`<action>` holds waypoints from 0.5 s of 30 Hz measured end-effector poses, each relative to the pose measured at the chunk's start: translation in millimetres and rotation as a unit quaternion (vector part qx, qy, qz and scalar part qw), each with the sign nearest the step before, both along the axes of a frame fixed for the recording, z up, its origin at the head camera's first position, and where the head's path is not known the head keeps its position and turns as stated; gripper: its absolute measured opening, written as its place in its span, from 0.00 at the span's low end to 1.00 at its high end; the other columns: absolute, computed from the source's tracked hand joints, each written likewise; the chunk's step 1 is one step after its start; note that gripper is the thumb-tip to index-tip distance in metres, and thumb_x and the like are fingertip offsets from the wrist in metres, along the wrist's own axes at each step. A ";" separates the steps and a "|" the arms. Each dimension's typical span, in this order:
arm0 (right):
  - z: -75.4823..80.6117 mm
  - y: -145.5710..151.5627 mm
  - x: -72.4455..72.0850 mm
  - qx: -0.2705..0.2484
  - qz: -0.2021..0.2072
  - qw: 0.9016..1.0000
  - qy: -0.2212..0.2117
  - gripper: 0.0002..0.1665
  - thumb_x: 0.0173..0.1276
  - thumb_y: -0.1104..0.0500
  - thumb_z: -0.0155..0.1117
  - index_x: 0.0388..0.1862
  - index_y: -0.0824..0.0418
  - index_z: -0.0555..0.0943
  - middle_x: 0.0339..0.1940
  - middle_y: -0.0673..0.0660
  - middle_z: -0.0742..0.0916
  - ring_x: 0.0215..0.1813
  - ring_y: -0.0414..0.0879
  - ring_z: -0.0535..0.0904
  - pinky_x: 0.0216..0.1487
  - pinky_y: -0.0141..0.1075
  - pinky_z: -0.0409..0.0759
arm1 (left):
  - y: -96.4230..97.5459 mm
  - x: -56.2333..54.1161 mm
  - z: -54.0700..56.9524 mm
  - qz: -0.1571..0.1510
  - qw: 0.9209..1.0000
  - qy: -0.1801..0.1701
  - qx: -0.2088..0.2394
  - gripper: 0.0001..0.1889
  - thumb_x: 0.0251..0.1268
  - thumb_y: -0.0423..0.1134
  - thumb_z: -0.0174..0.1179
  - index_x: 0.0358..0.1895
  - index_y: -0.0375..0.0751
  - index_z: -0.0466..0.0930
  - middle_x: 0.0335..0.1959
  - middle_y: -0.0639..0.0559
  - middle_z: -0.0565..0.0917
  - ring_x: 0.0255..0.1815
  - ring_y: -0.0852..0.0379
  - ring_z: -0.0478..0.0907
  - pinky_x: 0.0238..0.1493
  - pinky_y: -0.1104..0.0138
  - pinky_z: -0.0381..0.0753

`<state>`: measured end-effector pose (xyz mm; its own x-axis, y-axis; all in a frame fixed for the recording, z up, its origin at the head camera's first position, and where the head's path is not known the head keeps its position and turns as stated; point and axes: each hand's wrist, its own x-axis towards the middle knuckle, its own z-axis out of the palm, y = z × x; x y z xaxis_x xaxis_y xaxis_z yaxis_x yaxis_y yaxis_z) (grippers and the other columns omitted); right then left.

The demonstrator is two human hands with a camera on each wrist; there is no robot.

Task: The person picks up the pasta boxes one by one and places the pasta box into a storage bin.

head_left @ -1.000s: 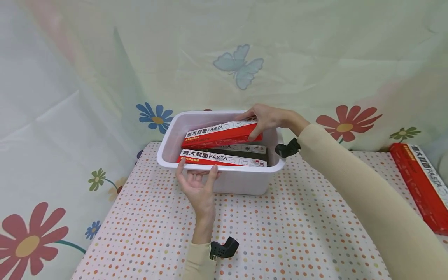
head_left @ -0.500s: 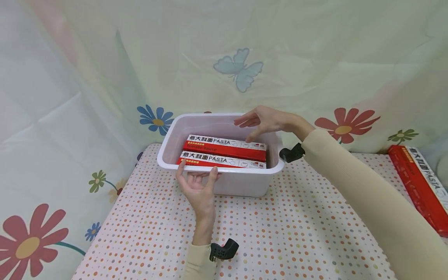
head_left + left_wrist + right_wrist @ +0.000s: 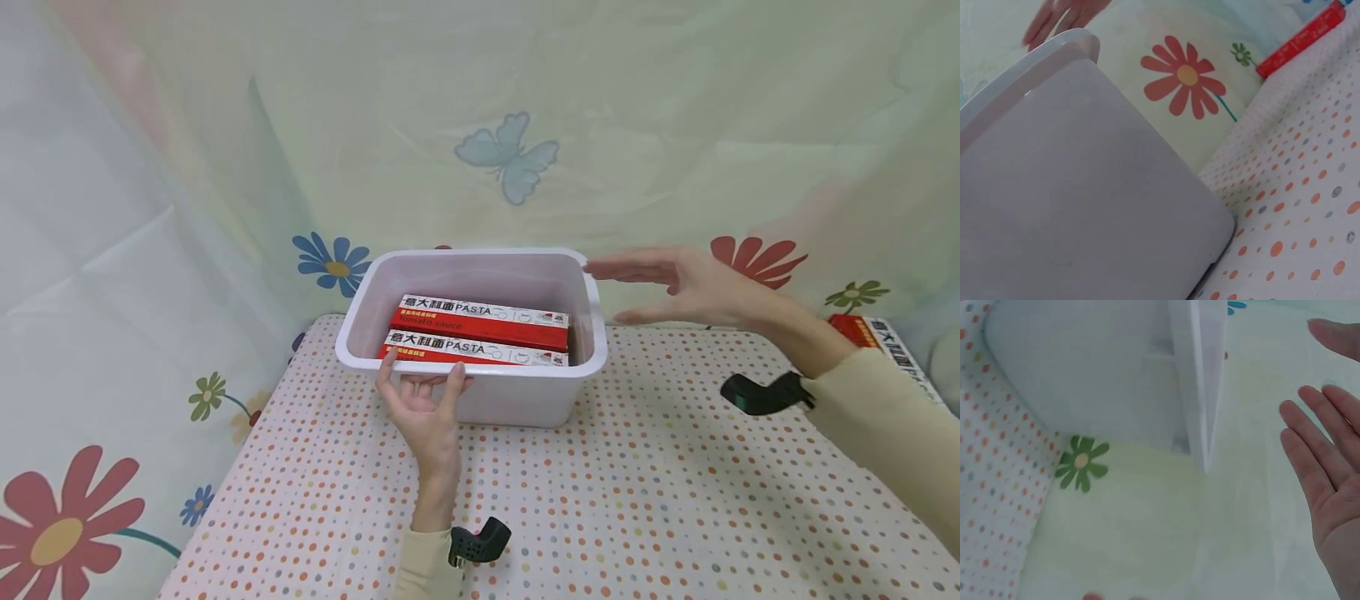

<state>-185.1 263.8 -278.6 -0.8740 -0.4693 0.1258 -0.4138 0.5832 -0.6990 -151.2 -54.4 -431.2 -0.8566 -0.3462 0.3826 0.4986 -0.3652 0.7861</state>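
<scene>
A white plastic bin (image 3: 517, 402) stands on the table with two red-and-white pasta boxes in it. The rear pasta box (image 3: 480, 323) and the front pasta box (image 3: 472, 348) lie side by side, lengthwise. My left hand (image 3: 423, 417) grips the bin's front rim, thumb and a finger over the edge, the other fingers bent beneath it. Just beyond the bin's right side, my right hand (image 3: 693, 287) hangs in the air with fingers extended and holds nothing. In the right wrist view that same hand (image 3: 1338, 500) is spread beside the bin (image 3: 1104, 375).
Another red pasta box (image 3: 885, 342) lies at the table's far right, partly hidden by the right sleeve. A dotted cloth (image 3: 600, 500) covers the table. Behind it hangs a flowered curtain (image 3: 637, 167), close to the bin's rear.
The right hand let go of the upper pasta box, which now lies flat behind the front one, then moved right, out of the bin. The left hand has stayed on the rim.
</scene>
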 end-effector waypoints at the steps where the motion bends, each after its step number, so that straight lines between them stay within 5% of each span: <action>1: -2.0 10.2 9.2 -0.004 -0.015 1.000 0.012 0.41 0.63 0.63 0.79 0.75 0.51 0.77 0.70 0.51 0.83 0.69 0.38 0.78 0.66 0.45 0.86 | -0.1 -0.3 -0.6 0.001 1.000 0.001 -0.002 0.46 0.65 0.22 0.68 0.79 0.40 0.48 0.72 0.22 0.65 0.57 0.33 0.80 0.49 0.56 0.94; 5: -19.3 57.5 42.5 -0.024 -0.087 0.996 0.019 0.42 0.65 0.67 0.77 0.76 0.50 0.75 0.68 0.41 0.83 0.63 0.27 0.78 0.49 0.19 0.83 | -0.4 -1.3 -0.5 0.002 1.000 0.005 -0.005 0.46 0.65 0.23 0.68 0.79 0.42 0.48 0.71 0.22 0.65 0.56 0.33 0.80 0.50 0.55 0.94; 8: -47.8 98.1 63.7 -0.059 -0.147 0.987 0.007 0.43 0.69 0.71 0.71 0.80 0.53 0.70 0.69 0.34 0.80 0.64 0.23 0.74 0.48 0.14 0.81 | -0.6 -2.5 1.1 0.000 1.000 0.010 0.002 0.46 0.65 0.23 0.69 0.79 0.44 0.49 0.71 0.22 0.65 0.54 0.35 0.81 0.50 0.54 0.94; 15: -131.9 175.2 119.7 -0.084 -0.304 0.949 -0.018 0.45 0.81 0.62 0.58 0.87 0.39 0.51 0.81 0.30 0.61 0.70 0.15 0.60 0.49 0.07 0.75 | -6.0 -6.7 1.2 0.001 1.000 0.010 0.003 0.46 0.64 0.23 0.69 0.79 0.42 0.49 0.71 0.22 0.65 0.52 0.39 0.82 0.49 0.54 0.94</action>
